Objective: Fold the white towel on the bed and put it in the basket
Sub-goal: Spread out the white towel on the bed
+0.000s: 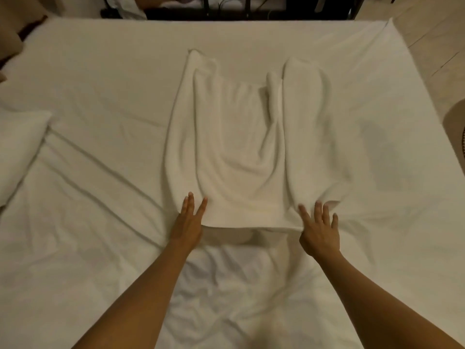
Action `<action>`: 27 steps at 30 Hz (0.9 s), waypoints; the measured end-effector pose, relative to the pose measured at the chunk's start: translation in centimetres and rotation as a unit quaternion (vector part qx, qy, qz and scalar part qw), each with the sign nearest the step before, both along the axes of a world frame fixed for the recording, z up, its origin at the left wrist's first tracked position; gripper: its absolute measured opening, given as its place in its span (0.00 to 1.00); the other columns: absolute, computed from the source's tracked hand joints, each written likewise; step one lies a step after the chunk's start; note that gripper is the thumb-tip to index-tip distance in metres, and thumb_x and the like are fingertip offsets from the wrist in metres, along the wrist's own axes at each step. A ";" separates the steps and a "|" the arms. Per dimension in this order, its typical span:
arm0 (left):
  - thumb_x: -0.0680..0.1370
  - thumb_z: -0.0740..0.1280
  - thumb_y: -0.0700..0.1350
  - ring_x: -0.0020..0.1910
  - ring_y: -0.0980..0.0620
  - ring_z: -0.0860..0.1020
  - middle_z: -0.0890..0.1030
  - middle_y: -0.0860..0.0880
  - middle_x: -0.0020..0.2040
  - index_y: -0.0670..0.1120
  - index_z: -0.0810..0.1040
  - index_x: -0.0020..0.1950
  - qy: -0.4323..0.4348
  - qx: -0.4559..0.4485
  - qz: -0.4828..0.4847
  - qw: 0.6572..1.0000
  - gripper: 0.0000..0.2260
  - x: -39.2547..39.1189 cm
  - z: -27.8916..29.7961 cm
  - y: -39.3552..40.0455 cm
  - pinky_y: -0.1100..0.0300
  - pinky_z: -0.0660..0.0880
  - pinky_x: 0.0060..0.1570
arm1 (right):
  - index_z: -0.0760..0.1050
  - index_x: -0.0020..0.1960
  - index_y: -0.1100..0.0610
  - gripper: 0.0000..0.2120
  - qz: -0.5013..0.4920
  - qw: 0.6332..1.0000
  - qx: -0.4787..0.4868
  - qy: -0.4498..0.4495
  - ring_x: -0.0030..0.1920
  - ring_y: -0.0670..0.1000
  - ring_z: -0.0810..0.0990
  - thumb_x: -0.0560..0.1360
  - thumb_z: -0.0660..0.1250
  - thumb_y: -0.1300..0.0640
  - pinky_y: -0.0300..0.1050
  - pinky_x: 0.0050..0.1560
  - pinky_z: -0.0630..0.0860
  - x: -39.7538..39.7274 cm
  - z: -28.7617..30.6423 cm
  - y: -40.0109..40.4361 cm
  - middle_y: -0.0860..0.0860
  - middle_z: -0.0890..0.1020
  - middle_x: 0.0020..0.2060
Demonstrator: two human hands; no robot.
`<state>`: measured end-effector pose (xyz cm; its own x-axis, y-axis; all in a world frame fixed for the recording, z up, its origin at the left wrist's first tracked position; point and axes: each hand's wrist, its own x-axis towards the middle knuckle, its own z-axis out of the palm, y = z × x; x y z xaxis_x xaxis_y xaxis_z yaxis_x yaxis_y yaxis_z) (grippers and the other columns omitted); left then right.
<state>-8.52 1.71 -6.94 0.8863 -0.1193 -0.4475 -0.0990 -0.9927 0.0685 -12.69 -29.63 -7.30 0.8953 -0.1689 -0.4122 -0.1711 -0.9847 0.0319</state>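
While the fingers (189, 204) of the left hand (187, 224) lie straight and close together, flat on the near left corner of the white terry towel (241, 152), the right hand (319, 229) spreads its fingers (317, 210) wide over the near right corner, palm down. Neither hand pinches cloth that can be seen. That towel lies lengthwise in the middle of the bed with the wrinkled white sheet (100, 197), its long side edges rolled inward and its near edge lifted slightly off the sheet. A white pillow (17, 149) rests at the bed's left edge, well apart from the towel.
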 end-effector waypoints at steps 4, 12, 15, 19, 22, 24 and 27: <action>0.79 0.58 0.38 0.77 0.41 0.43 0.39 0.38 0.77 0.50 0.41 0.78 0.016 0.065 0.002 0.998 0.35 -0.1 -2.9 -0.1 0.50 0.59 0.72 | 0.51 0.76 0.49 0.33 0.037 0.998 -0.035 -0.031 0.75 0.59 0.36 0.73 0.57 0.59 0.58 0.69 0.29 -0.1 -3.0 -0.3 0.60 0.45 0.76; 0.79 0.58 0.37 0.78 0.43 0.43 0.40 0.39 0.78 0.45 0.39 0.78 -0.006 0.128 -0.032 0.991 0.34 2.2 -6.2 1.6 0.45 0.45 0.74 | 0.67 0.70 0.59 0.40 0.122 0.985 -0.093 -0.076 0.73 0.63 0.58 0.60 0.75 0.68 0.56 0.72 0.33 2.6 -6.3 -2.9 0.65 0.65 0.70; 0.79 0.55 0.33 0.78 0.44 0.43 0.40 0.40 0.78 0.44 0.40 0.78 -0.025 0.126 -0.026 0.991 0.33 3.5 -6.7 3.5 0.46 0.45 0.75 | 0.63 0.73 0.57 0.41 0.130 0.980 -0.126 -0.084 0.73 0.63 0.60 0.63 0.74 0.66 0.54 0.71 0.32 4.2 -6.5 -4.4 0.64 0.64 0.71; 0.78 0.53 0.31 0.78 0.47 0.44 0.42 0.43 0.79 0.44 0.40 0.78 -0.008 0.099 -0.046 0.994 0.33 4.1 -6.8 5.4 0.50 0.46 0.75 | 0.47 0.77 0.56 0.34 0.189 0.971 -0.141 -0.032 0.75 0.57 0.57 0.75 0.60 0.63 0.55 0.74 0.43 4.8 -6.6 -5.7 0.57 0.60 0.74; 0.78 0.52 0.31 0.78 0.47 0.45 0.43 0.43 0.79 0.41 0.39 0.77 -0.002 0.075 -0.059 0.995 0.32 3.1 -6.7 6.1 0.53 0.46 0.75 | 0.43 0.77 0.55 0.34 0.191 0.973 -0.120 0.045 0.66 0.53 0.70 0.77 0.58 0.60 0.46 0.69 0.61 4.1 -5.2 -5.4 0.53 0.59 0.74; 0.78 0.52 0.30 0.78 0.47 0.45 0.43 0.42 0.78 0.40 0.39 0.77 -0.009 0.062 -0.067 0.996 0.32 2.3 -6.4 6.3 0.54 0.46 0.75 | 0.47 0.77 0.53 0.33 0.158 0.983 -0.080 0.041 0.55 0.53 0.78 0.77 0.59 0.61 0.43 0.53 0.72 3.4 -3.9 -5.2 0.49 0.63 0.72; 0.76 0.53 0.27 0.78 0.45 0.48 0.46 0.41 0.78 0.39 0.43 0.77 -0.049 0.026 -0.071 0.996 0.32 1.1 -5.7 6.6 0.53 0.49 0.75 | 0.58 0.75 0.58 0.32 0.152 0.987 -0.043 -0.027 0.55 0.57 0.78 0.72 0.62 0.67 0.45 0.58 0.70 1.8 -2.8 -5.8 0.55 0.71 0.68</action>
<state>-7.44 8.26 -12.59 0.9019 -0.2256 -0.3682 -0.2426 -0.9701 0.0003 -10.85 -35.40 -10.14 0.9301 0.0783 -0.3589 0.1275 -0.9851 0.1157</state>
